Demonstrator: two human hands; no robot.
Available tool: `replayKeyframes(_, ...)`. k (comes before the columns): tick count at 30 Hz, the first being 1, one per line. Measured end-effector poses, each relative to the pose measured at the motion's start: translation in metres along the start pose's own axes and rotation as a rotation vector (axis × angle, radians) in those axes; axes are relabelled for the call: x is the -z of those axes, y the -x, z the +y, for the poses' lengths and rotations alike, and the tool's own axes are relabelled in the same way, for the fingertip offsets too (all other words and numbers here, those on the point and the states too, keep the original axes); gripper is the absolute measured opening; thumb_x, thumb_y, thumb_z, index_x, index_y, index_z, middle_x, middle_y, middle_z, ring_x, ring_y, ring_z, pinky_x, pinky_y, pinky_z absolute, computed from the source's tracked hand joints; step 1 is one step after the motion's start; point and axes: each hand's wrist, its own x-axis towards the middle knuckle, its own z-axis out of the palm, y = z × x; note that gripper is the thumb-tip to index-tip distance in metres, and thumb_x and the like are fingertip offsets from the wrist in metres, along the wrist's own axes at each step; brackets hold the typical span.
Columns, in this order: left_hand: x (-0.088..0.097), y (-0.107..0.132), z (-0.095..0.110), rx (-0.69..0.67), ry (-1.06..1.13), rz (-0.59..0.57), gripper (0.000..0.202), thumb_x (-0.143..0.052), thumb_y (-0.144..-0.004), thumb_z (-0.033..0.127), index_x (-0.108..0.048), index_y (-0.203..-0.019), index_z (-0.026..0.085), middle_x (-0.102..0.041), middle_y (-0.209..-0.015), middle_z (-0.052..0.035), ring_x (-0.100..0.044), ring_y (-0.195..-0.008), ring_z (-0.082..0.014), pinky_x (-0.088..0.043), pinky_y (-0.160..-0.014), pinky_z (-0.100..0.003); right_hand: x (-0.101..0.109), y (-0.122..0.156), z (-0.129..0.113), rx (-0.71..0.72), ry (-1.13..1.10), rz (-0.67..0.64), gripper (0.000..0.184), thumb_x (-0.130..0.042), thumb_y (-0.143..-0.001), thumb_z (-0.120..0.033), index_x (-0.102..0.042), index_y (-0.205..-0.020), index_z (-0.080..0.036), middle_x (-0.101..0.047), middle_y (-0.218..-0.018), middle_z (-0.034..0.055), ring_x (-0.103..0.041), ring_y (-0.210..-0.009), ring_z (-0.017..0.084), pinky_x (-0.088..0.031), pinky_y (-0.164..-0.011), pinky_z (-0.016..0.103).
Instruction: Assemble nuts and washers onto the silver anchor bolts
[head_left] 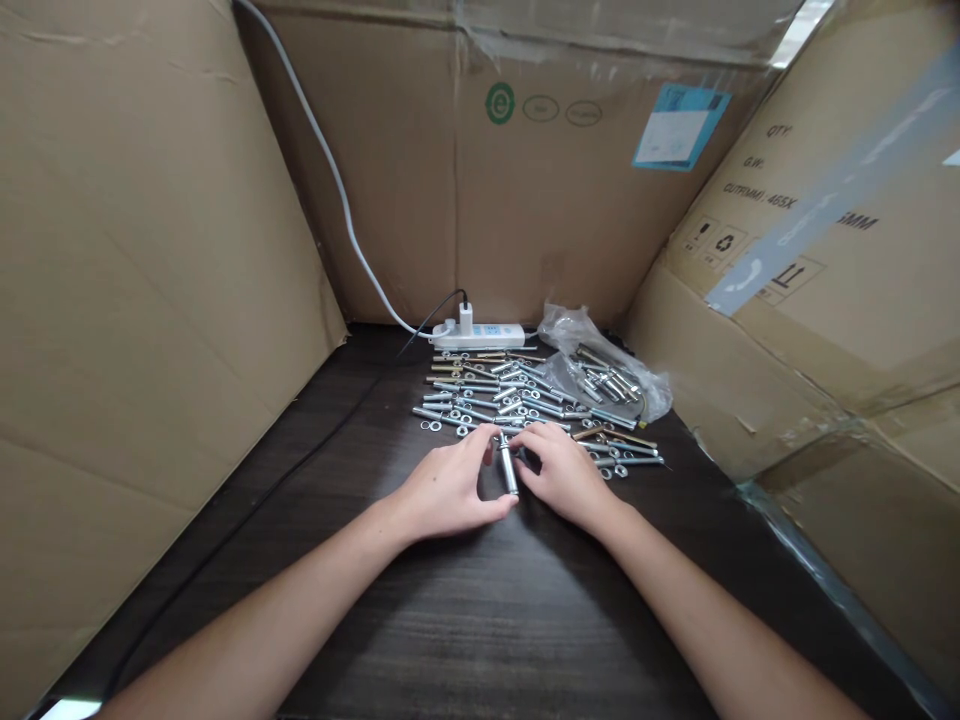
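Both my hands rest on a dark wooden table (480,620), side by side at the near edge of a spread of metal bolts (495,395). My left hand (450,490) curls its fingers round a silver bolt with a sleeve (508,470), thumb under its near end. My right hand (562,475) touches the same bolt from the right, fingers bent at its upper part. The bolt lies pointing away from me between the two hands. Loose washers (431,425) and nuts lie among the bolts.
A clear plastic bag (600,370) with more bolts lies right of the pile. A white power strip (480,335) with a plugged charger and white cable (337,190) sits at the back. Cardboard walls (135,300) enclose the table on three sides.
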Motion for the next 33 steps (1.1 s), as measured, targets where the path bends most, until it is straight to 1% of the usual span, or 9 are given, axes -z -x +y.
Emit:
replayKeyframes(6, 0.001, 0.000, 0.001, -0.006, 0.020, -0.022, 0.056, -0.062, -0.073, 0.042, -0.038, -0.119, 0.024, -0.060, -0.097, -0.0021, -0.061, -0.081, -0.0214, -0.045, -0.070, -0.030, 0.001, 0.000, -0.004, -0.040, 0.000, -0.017, 0.011, -0.056, -0.079, -0.018, -0.060, -0.088, -0.021, -0.061, -0.089, 0.0038, -0.055, -0.085, 0.019, -0.041, -0.071, 0.029)
replayKeyframes(9, 0.002, 0.000, 0.002, -0.013, 0.028, -0.028, 0.056, -0.063, -0.072, 0.042, -0.039, -0.120, 0.024, -0.059, -0.096, -0.0021, -0.060, -0.080, -0.0212, -0.045, -0.069, -0.030, 0.001, 0.000, -0.003, -0.057, -0.120, 0.023, 0.011, -0.056, -0.077, -0.016, -0.060, -0.086, -0.020, -0.059, -0.086, 0.0033, -0.054, -0.076, 0.017, -0.041, -0.067, 0.029)
replayKeyframes(11, 0.003, 0.000, 0.003, -0.023, 0.040, -0.029, 0.056, -0.063, -0.072, 0.042, -0.039, -0.119, 0.024, -0.059, -0.095, -0.0022, -0.060, -0.079, -0.0209, -0.044, -0.067, -0.029, 0.002, -0.001, -0.003, -0.101, -0.323, 0.092, 0.011, -0.055, -0.078, -0.018, -0.062, -0.087, -0.019, -0.059, -0.084, 0.0034, -0.053, -0.071, 0.015, -0.041, -0.066, 0.028)
replayKeyframes(13, 0.004, 0.001, 0.004, -0.040, 0.051, -0.029, 0.057, -0.063, -0.072, 0.042, -0.039, -0.120, 0.023, -0.058, -0.095, -0.0026, -0.060, -0.079, -0.0206, -0.044, -0.065, -0.029, 0.002, -0.002, -0.003, -0.173, -0.604, 0.132, 0.014, -0.054, -0.081, -0.025, -0.063, -0.090, -0.017, -0.059, -0.082, 0.0034, -0.052, -0.067, 0.014, -0.041, -0.062, 0.028)
replayKeyframes(16, 0.005, 0.002, 0.005, -0.086, 0.075, -0.043, 0.061, -0.064, -0.071, 0.039, -0.036, -0.123, 0.023, -0.058, -0.093, -0.0023, -0.059, -0.076, -0.0194, -0.044, -0.064, -0.028, 0.002, -0.003, -0.006, -0.282, -1.036, 0.085, 0.023, -0.054, -0.084, -0.035, -0.063, -0.095, -0.017, -0.054, -0.071, 0.0000, -0.047, -0.059, 0.011, -0.037, -0.055, 0.025)
replayKeyframes(18, 0.005, 0.002, 0.005, -0.129, 0.105, -0.062, 0.061, -0.064, -0.071, 0.038, -0.036, -0.123, 0.024, -0.058, -0.093, -0.0018, -0.058, -0.075, -0.0183, -0.044, -0.064, -0.028, 0.001, -0.004, -0.009, -0.346, -1.264, 0.047, 0.024, -0.058, -0.082, -0.037, -0.063, -0.095, -0.017, -0.050, -0.065, -0.0024, -0.043, -0.055, 0.009, -0.034, -0.054, 0.023)
replayKeyframes(22, 0.005, 0.003, 0.004, -0.171, 0.139, -0.079, 0.061, -0.065, -0.070, 0.038, -0.036, -0.122, 0.024, -0.057, -0.093, -0.0013, -0.056, -0.073, -0.0165, -0.044, -0.063, -0.027, 0.000, -0.004, -0.011, -0.464, -1.560, 0.049, 0.024, -0.071, -0.073, -0.034, -0.063, -0.088, -0.017, -0.053, -0.070, -0.0021, -0.047, -0.062, 0.008, -0.036, -0.056, 0.021)
replayKeyframes(28, 0.004, 0.002, 0.002, -0.140, 0.119, -0.059, 0.062, -0.063, -0.071, 0.038, -0.036, -0.124, 0.024, -0.056, -0.091, -0.0012, -0.056, -0.071, -0.0162, -0.043, -0.061, -0.026, -0.002, -0.004, -0.010, -0.496, -1.635, 0.031, 0.022, -0.074, -0.071, -0.033, -0.062, -0.081, -0.017, -0.054, -0.071, -0.0022, -0.049, -0.063, 0.007, -0.037, -0.058, 0.020)
replayKeyframes(33, 0.003, 0.003, 0.002, -0.112, 0.118, -0.042, 0.063, -0.062, -0.072, 0.039, -0.036, -0.127, 0.023, -0.055, -0.082, 0.0003, -0.058, -0.071, -0.0178, -0.045, -0.065, -0.028, -0.003, -0.003, -0.010, -0.477, -1.628, 0.051, 0.020, -0.074, -0.071, -0.030, -0.063, -0.082, -0.017, -0.056, -0.074, -0.0020, -0.050, -0.065, 0.007, -0.039, -0.059, 0.020)
